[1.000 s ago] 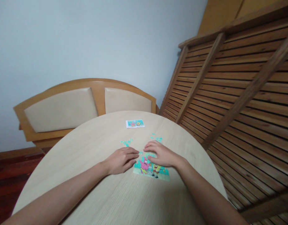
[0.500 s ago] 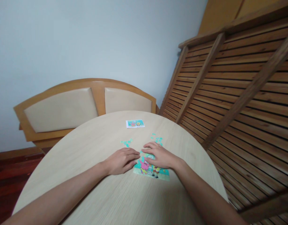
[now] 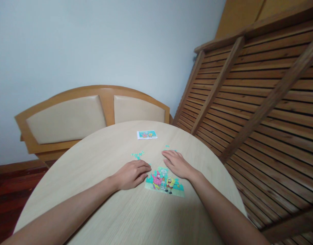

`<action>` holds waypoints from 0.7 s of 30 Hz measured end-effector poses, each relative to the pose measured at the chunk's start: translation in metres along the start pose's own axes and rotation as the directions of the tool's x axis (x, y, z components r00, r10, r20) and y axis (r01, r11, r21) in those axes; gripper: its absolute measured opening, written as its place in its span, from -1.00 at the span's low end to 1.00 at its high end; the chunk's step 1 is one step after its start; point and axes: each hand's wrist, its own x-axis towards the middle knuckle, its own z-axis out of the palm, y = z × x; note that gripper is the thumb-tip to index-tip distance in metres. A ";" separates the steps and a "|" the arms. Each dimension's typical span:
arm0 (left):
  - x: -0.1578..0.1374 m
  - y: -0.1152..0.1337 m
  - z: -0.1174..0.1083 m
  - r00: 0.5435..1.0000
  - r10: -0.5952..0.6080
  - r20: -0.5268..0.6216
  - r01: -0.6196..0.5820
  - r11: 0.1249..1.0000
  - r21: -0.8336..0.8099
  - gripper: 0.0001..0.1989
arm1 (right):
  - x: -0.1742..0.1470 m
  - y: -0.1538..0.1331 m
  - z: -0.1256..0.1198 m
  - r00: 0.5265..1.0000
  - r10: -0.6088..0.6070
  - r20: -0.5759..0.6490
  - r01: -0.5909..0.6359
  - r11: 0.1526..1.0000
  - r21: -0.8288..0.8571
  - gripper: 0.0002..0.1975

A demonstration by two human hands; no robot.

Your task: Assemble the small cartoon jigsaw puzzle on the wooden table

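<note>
A partly joined jigsaw puzzle [image 3: 163, 187] lies flat on the round table, showing a pink, a pale green and a yellow cartoon figure on turquoise; its top edge is uneven. My left hand [image 3: 134, 174] rests palm down at the puzzle's left edge, fingers stretched out and holding nothing that I can see. Beyond the puzzle's upper right, my right hand [image 3: 178, 165] lies open over a group of loose turquoise pieces, most of them hidden under its fingers. Another cluster of loose puzzle pieces [image 3: 138, 155] sits just past my left fingertips.
A small picture card [image 3: 147, 134] with the same figures lies toward the table's far side. Behind the pale wooden table [image 3: 107, 211] stands a padded headboard [image 3: 67, 119] against the wall. A slatted wooden frame [image 3: 248, 112] leans along the right side.
My right hand has moved off the puzzle, away from me and to the right, onto the loose pieces; the figures are now uncovered. My left hand has barely shifted.
</note>
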 end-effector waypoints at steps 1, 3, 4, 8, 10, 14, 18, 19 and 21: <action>-0.001 -0.001 0.001 1.000 -0.004 -0.006 0.004 1.000 0.003 -0.69 | 0.000 0.006 0.001 1.000 0.023 -0.003 -0.023 1.000 -0.014 -0.53; -0.002 -0.003 0.002 1.000 -0.017 -0.013 0.017 1.000 0.012 -0.69 | 0.001 0.014 0.004 0.998 0.061 -0.005 -0.061 0.998 -0.029 -0.50; -0.002 -0.004 0.003 1.000 -0.024 -0.015 0.024 1.000 0.014 -0.69 | 0.002 0.016 0.005 0.998 0.071 -0.001 -0.071 0.997 -0.031 -0.49; -0.003 -0.005 0.005 0.999 -0.042 -0.019 0.042 0.999 0.003 -0.70 | 0.003 0.012 0.005 0.999 0.048 0.025 -0.048 0.999 0.007 -0.49; -0.002 -0.005 0.005 0.999 -0.040 -0.019 0.040 0.999 -0.005 -0.70 | 0.002 0.006 0.004 0.999 0.004 0.046 -0.006 0.999 0.044 -0.52; -0.001 -0.004 0.004 0.999 -0.034 -0.009 0.034 0.999 -0.001 -0.70 | 0.003 -0.005 0.003 0.997 -0.069 0.023 0.065 0.991 0.120 -0.60; -0.001 -0.005 0.005 0.999 -0.038 0.004 0.038 0.999 0.015 -0.71 | 0.008 -0.012 0.009 0.995 -0.033 -0.094 0.045 0.990 0.133 -0.65; -0.001 -0.005 0.005 0.999 -0.038 0.003 0.038 0.999 0.015 -0.71 | 0.010 -0.014 0.010 0.994 -0.013 -0.111 0.027 0.992 0.121 -0.66; -0.002 -0.005 0.005 0.999 -0.036 0.001 0.036 0.999 0.014 -0.71 | 0.013 -0.017 0.012 0.991 0.033 -0.129 -0.021 0.995 0.093 -0.68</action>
